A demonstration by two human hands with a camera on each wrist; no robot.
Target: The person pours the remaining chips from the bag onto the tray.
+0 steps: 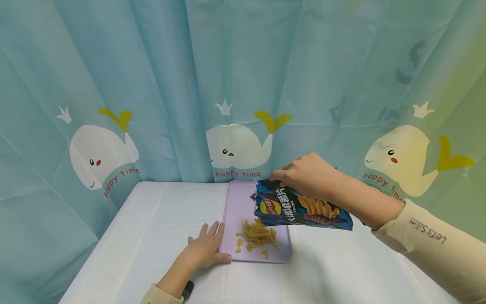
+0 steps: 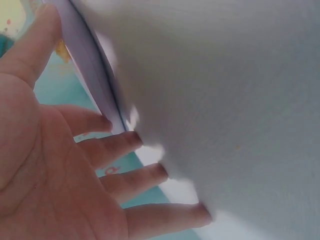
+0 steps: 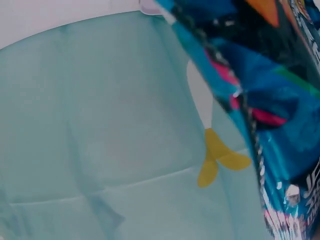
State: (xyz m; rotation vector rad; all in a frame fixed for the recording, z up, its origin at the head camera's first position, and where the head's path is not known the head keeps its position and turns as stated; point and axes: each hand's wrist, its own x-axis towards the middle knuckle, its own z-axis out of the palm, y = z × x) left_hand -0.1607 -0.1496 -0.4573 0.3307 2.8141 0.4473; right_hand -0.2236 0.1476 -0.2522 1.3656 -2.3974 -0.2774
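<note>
My right hand (image 1: 309,174) grips a dark blue potato chip bag (image 1: 290,211) along its upper edge, fingertips curled over it near the left end. The bag lies sideways above the right part of a lilac tray (image 1: 238,204), its left end over the tray. A loose pile of yellow chip pieces (image 1: 258,233) sits on the tray's near half. My left hand (image 1: 206,247) rests at the tray's near left corner with its fingers spread and thumb on the rim. In the left wrist view its straight fingers (image 2: 120,146) reach along the tray's edge. The right wrist view shows the bag's shiny crimped seam (image 3: 245,107).
A white-covered table (image 1: 159,219) lies beneath the tray. Right behind it hangs a pale blue curtain (image 1: 243,63) printed with white whales. A dark band (image 1: 187,290) circles my left wrist.
</note>
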